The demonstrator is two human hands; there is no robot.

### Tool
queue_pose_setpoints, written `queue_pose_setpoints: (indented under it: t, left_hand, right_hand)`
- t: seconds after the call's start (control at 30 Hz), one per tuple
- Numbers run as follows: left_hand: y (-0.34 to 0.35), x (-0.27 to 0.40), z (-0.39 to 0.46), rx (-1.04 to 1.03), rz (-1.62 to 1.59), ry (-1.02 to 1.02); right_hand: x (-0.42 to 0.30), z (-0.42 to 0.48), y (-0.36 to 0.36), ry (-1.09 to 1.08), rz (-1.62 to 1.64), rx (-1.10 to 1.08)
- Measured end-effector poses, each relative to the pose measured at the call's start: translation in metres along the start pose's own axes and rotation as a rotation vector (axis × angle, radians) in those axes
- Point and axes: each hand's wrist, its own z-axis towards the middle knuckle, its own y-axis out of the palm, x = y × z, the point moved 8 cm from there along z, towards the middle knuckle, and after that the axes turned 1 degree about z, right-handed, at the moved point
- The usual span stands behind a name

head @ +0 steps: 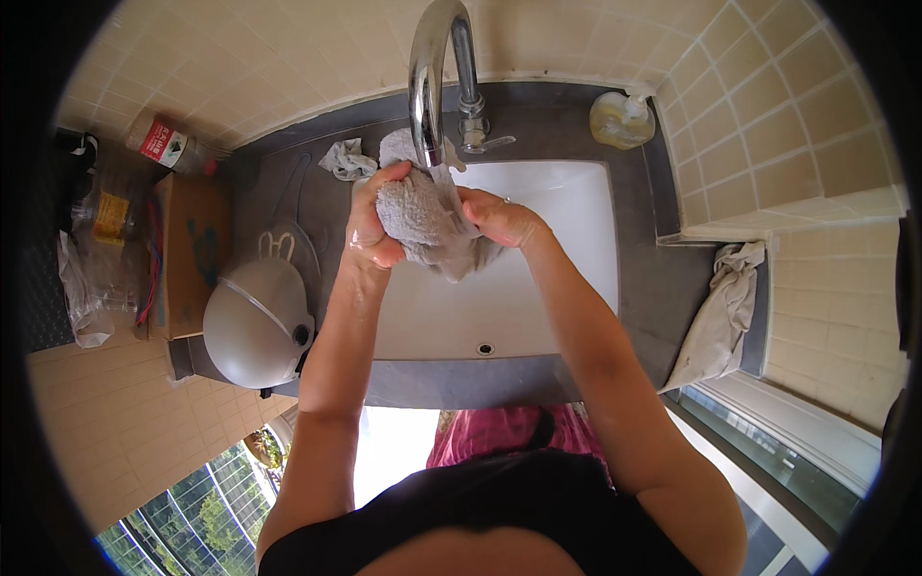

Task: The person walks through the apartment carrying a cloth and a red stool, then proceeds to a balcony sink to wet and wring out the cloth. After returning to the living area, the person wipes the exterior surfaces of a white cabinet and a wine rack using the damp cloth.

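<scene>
A grey terry cloth [418,212] is bunched between my two hands, below the spout of a chrome faucet [430,122] and over a white rectangular sink [497,309]. My left hand [374,223] looks wet and grips the cloth's left side, fingers curled around it. On the other side my right hand [500,216] pinches the cloth between thumb and fingers. Part of the cloth reaches behind the spout, and its lower folds hang over the basin. Whether water is running cannot be told.
A crumpled small cloth [348,160] lies left of the faucet. A soap pump bottle [622,121] stands at the back right; a beige cloth [720,317] drapes the right counter. On the left are a grey helmet [256,324], a cardboard box [191,252] and plastic bottles [167,145].
</scene>
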Motion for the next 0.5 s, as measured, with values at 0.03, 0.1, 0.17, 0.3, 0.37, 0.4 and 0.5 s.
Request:
queue_pose_setpoints:
  t: [0.03, 0.1, 0.17, 0.3, 0.37, 0.4, 0.5]
  left_hand:
    - [0.011, 0.008, -0.004, -0.026, -0.022, 0.038]
    - [0.042, 0.023, -0.006, -0.034, -0.041, 0.112]
    - [0.057, 0.044, -0.014, -0.045, -0.065, 0.242]
    - [0.067, 0.079, -0.03, -0.111, 0.059, 0.374]
    - [0.035, 0.09, -0.032, -0.024, 0.15, 0.435]
    - [-0.004, 0.088, -0.031, 0.152, 0.161, 0.413]
    - [-0.124, 0.036, -0.011, 0.39, 0.209, 0.362]
  right_hand:
    - [0.014, -0.004, 0.008, 0.048, -0.132, -0.049]
    - [0.043, 0.0, 0.003, 0.206, -0.485, 0.02]
    - [0.064, -0.004, -0.013, 0.321, -0.799, 0.13]
    - [0.085, -0.022, -0.071, 0.434, -0.569, 0.341]
    - [0.071, -0.04, -0.09, 0.282, -0.189, 0.381]
    - [0.049, -0.047, -0.091, 0.11, -0.063, 0.416]
    - [0.004, -0.041, -0.061, -0.155, 0.119, 0.393]
